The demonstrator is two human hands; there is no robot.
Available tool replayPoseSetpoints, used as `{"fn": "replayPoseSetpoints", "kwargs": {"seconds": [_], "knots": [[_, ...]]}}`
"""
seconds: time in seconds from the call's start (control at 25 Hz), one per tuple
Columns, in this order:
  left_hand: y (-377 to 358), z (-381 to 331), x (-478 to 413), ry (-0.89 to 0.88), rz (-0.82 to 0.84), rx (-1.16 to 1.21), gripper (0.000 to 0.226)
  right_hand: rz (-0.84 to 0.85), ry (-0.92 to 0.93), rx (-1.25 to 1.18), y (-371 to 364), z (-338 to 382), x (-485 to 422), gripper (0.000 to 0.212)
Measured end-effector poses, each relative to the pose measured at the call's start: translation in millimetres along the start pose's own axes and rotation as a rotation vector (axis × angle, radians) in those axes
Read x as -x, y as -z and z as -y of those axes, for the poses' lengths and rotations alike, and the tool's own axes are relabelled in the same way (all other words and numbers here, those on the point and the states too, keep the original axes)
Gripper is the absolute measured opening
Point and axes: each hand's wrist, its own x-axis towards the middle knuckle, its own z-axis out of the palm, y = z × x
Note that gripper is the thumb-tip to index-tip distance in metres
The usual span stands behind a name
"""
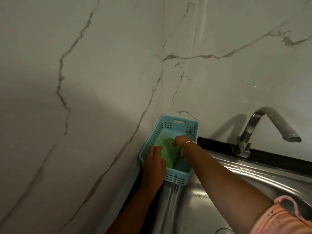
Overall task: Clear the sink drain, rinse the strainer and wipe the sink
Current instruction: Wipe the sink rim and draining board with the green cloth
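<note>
- The green scrub pad (166, 149) is what you'd wipe the sink with. It's lying flat in the blue basket (175, 179), just below centre of the frame, tucked into the corner where the two marble wall (84, 81) panels meet.
- The right grip (181, 140) is reaching into the basket with its fingers curled down at the pad's far corner. The fingertips are hidden, so I honestly can't tell if it's got hold of the pad yet.
- The left grip (155, 163) lies flat and relaxed across the basket's near-left rim. Its fingertips and thumb touch the pad and it isn't clamped on anything.
- My guess at the step: fetching the pad for the wipe-down. To do it well, I'd keep the left one steadying the basket so it doesn't skid on the wet steel. Then pinch the pad by its edge, lift it straight up clear of the rim, and carry it right to the bowl.
- The sink (253, 173) itself runs along the lower right, shiny with water drops on it. The tap (273, 122) is mid-right with its spout pointing right.
- I can't spot the strainer or the drain for sure. There's a curved bit at the very bottom edge, but it's too cut off to call.
- Count: one pad, one basket, one tap, two hands, one bracelet (184, 146) on the right wrist, one pink sleeve (283, 218) bottom right.
</note>
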Motion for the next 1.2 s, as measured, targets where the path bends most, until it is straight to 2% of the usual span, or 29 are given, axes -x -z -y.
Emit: {"fn": "replayPoseSetpoints", "kwargs": {"seconds": [0.12,0.28,0.4,0.48,0.56,0.64,0.68,0.84,1.04,1.2], "knots": [[-1,-2,2,-0.018,-0.02,0.025,0.036,-0.042,-0.044,-0.1,-6,-8,-10,0.036],[-1,-2,3,0.006,-0.042,0.089,0.038,-0.173,0.031,-0.117,-13,-8,-18,0.037],[3,-3,1,0.05,-0.066,0.179,0.037,-0.231,0.114,-0.178,-16,-3,-9,0.022],[6,-4,-3,0.105,-0.112,0.245,0.034,-0.225,0.182,-0.226,-15,3,3,0.017],[10,-7,-7,0.184,-0.156,0.338,0.03,-0.228,0.275,-0.262,-10,10,19,0.026],[16,-12,-7,0.234,-0.204,0.435,0.026,-0.223,0.382,-0.281,0,18,37,0.016],[19,-15,-6,0.24,-0.231,0.475,0.025,-0.223,0.438,-0.283,7,22,46,0.011],[30,-35,-5,0.221,-0.313,0.575,0.025,-0.265,0.594,-0.281,51,35,90,0.015],[39,-75,4,0.233,-0.236,0.782,0.028,-0.11,0.569,-0.533,103,15,141,0.022],[32,-100,32,0.21,-0.162,0.797,0.035,-0.065,0.496,-0.635,124,-31,160,0.024]]}}
